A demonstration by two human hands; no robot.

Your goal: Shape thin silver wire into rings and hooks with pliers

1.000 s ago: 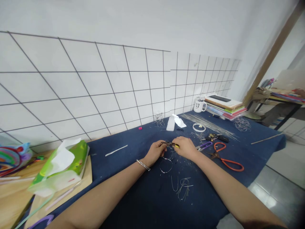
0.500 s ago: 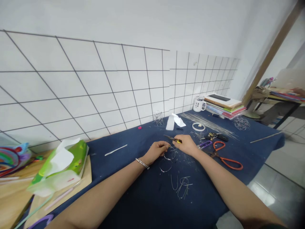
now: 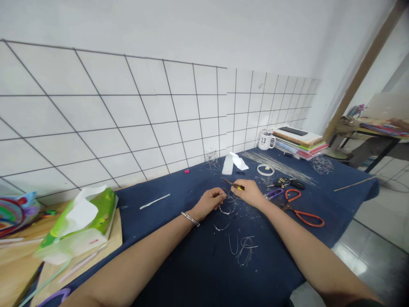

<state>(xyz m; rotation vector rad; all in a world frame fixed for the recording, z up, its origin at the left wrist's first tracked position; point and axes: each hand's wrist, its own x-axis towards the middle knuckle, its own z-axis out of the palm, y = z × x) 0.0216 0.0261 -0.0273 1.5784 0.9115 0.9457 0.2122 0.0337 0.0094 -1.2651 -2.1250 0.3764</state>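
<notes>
My left hand (image 3: 211, 199) is closed in a pinch on a thin wire ring (image 3: 227, 212), which hangs below the fingertips. Just to its right, my right hand (image 3: 248, 194) grips pliers (image 3: 235, 186) with yellow and black handles, their jaws pointing up and left. What lies between the jaws is too small to tell. A second wire ring (image 3: 221, 229) rests on the dark blue cloth (image 3: 179, 256) under the left hand. Nearer to me lies a loose bundle of bent wire pieces (image 3: 246, 251).
Right of my right hand lie orange-handled scissors (image 3: 308, 217), a purple-handled tool (image 3: 275, 194) and black-handled cutters (image 3: 289, 183). Behind are straight wires (image 3: 281, 166), a white ring-shaped coil (image 3: 266, 170), a mug (image 3: 266, 140) and stacked books (image 3: 300, 143). A green tissue pack (image 3: 79, 226) sits at left.
The plier jaws have tipped slightly upward and lie a little farther from the left fingertips. My left hand keeps its pinch on the wire ring, nearly unmoved.
</notes>
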